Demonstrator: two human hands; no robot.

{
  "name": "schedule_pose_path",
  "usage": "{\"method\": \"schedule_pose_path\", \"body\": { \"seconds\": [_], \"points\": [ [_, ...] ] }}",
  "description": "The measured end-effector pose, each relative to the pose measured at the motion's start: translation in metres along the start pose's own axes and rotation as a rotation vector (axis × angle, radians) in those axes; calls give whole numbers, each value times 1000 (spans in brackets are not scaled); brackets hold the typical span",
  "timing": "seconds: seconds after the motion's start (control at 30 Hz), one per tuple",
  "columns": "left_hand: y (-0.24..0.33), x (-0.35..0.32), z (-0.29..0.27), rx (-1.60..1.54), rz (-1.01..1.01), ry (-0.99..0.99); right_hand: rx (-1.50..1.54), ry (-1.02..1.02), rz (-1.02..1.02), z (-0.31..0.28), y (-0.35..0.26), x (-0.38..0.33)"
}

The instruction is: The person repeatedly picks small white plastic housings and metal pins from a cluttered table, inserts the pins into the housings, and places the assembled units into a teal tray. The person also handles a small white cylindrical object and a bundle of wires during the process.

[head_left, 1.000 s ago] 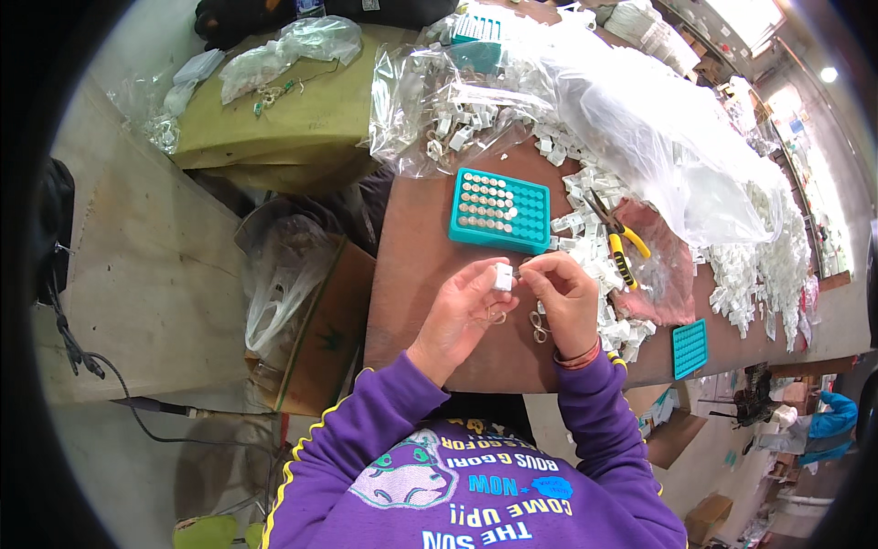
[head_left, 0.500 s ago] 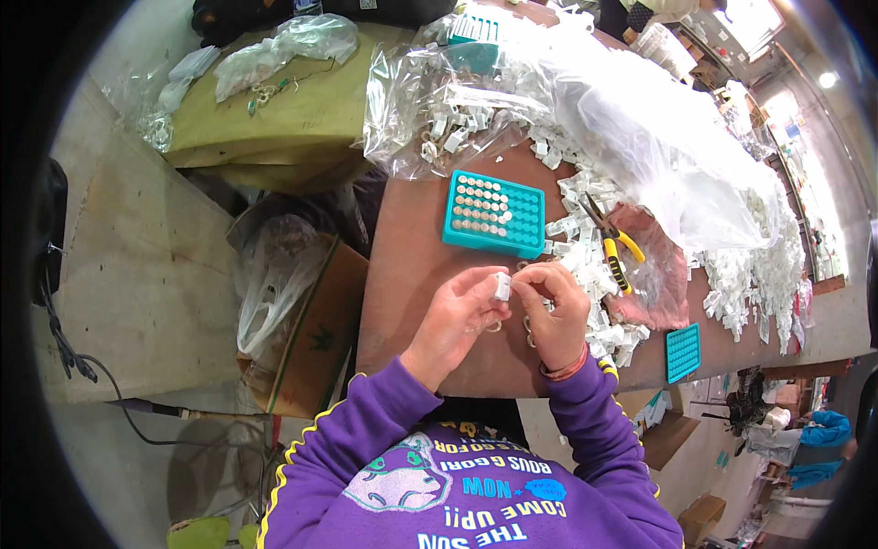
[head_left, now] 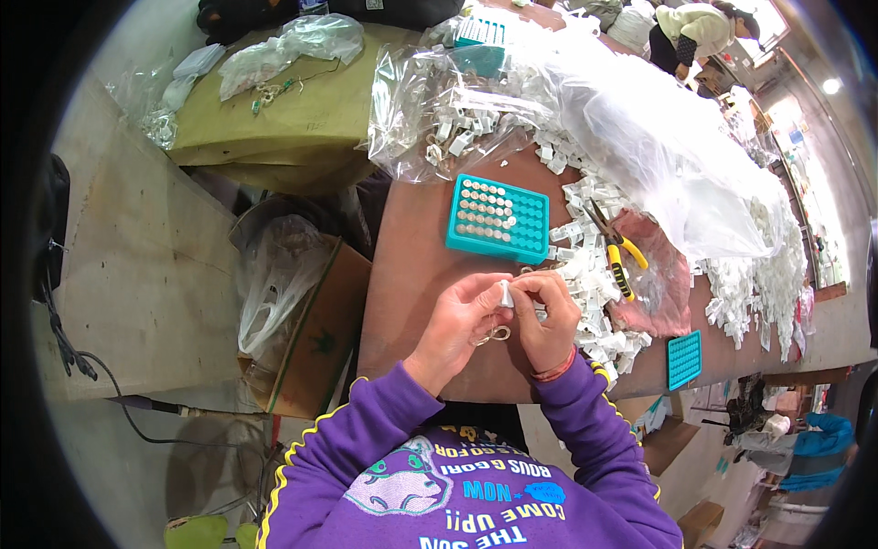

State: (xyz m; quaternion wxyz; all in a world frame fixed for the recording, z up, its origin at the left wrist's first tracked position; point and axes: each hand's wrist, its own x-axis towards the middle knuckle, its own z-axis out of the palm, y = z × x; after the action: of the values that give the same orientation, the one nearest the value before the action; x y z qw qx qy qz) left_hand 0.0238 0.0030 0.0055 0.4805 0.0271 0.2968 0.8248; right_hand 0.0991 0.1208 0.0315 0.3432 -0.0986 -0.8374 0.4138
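Left hand [head_left: 455, 317]: thumb and fingers pinch a small white plastic piece [head_left: 506, 295], held up on the wearer's side of the large teal rectangular tray, the landmark here. Right hand [head_left: 546, 322], with a red bracelet [head_left: 555, 369] at its wrist: thumb and forefinger come together at the piece's right side; whether they pinch anything cannot be told. A thin pale loop of cord [head_left: 494, 336] shows just below the piece, between the hands.

Surface: a reddish-brown bench [head_left: 416, 242] carries the tray. Right of the tray spreads a heap of white plastic pieces [head_left: 590, 274], with pliers with yellow-and-black handles [head_left: 617, 256] and a crumpled pink cloth [head_left: 672, 297]. A translucent white plastic sheet [head_left: 658, 174] covers much of the heap beyond.

Room: far left of the tray stands an olive-covered table [head_left: 265, 133]; a co-worker [head_left: 700, 27] bends over, far beyond the tray to the right.

Containers: the large teal rectangular tray [head_left: 494, 249] has round silvery discs [head_left: 480, 210] in its left cells, bare cells at right. A small teal gridded tray [head_left: 684, 360] lies right of it, nearer the wearer. A clear plastic bag [head_left: 398, 133] beyond it encloses white pieces; a brown cardboard box [head_left: 315, 343] at lower left holds a thin whitish bag [head_left: 279, 288].
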Motion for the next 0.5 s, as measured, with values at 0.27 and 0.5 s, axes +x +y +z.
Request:
{"method": "schedule_pose_path", "body": {
  "seconds": [0.27, 0.5],
  "points": [
    [0, 0, -1, 6, 41, -40, 188, -21, 122, -2, 11, -3],
    [-3, 2, -5, 21, 49, -40, 50, -77, -50, -3, 9, 0]
  ]
}}
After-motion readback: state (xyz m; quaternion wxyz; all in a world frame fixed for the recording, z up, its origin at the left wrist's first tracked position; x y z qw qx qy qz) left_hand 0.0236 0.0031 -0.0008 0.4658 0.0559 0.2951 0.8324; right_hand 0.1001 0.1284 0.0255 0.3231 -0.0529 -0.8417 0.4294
